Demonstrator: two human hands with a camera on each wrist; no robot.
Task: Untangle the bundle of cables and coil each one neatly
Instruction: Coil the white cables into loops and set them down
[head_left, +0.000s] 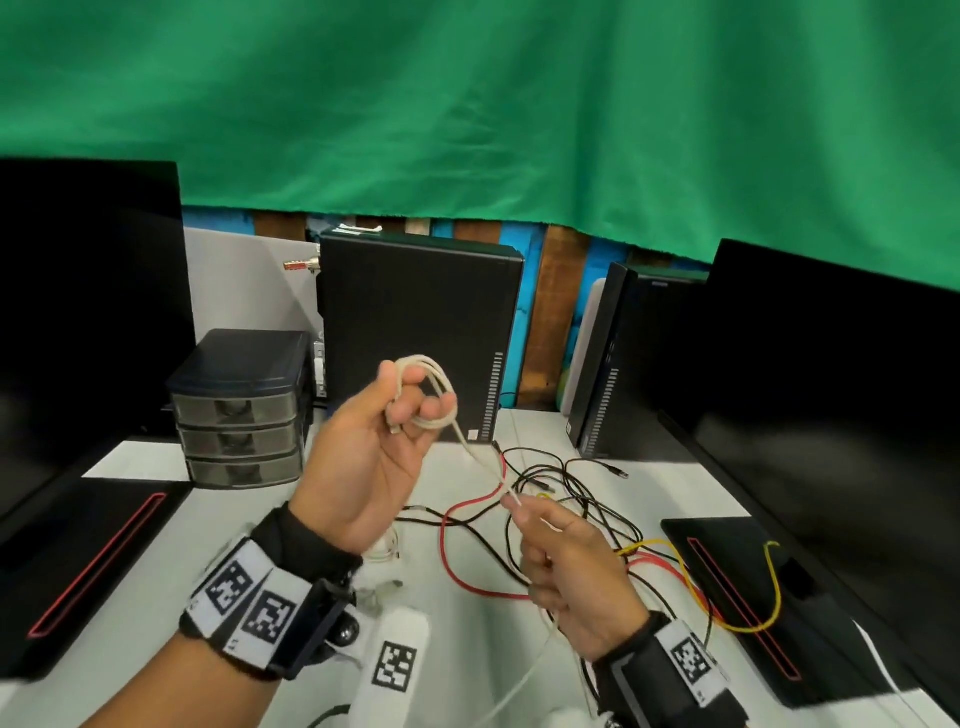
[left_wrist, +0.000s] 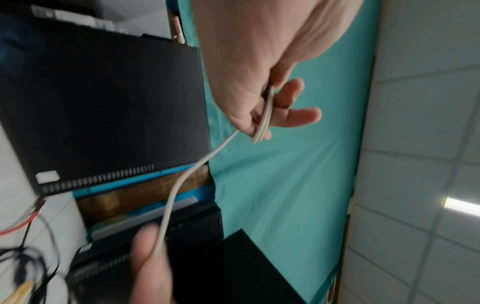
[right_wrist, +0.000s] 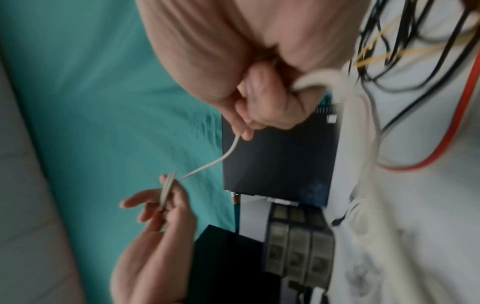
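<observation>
Cream round-sheathed cable: looped in small coils around left hand fingers, raised above white table; free length pinched by right hand. Tangled black, red and yellow wires on table behind.

Left wrist view: coils gripped between curled fingers.

Right wrist view: strand pinched at fingertips, taut between hands.

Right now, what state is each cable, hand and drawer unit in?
white cable: partly coiled, loops round the left fingers, rest running to the right hand
left hand: raised, holding the loops
right hand: pinching the white cable
red cable: loose on the table
black cables: tangled, uncoiled
yellow cable: uncoiled
drawer unit: drawers closed
</observation>
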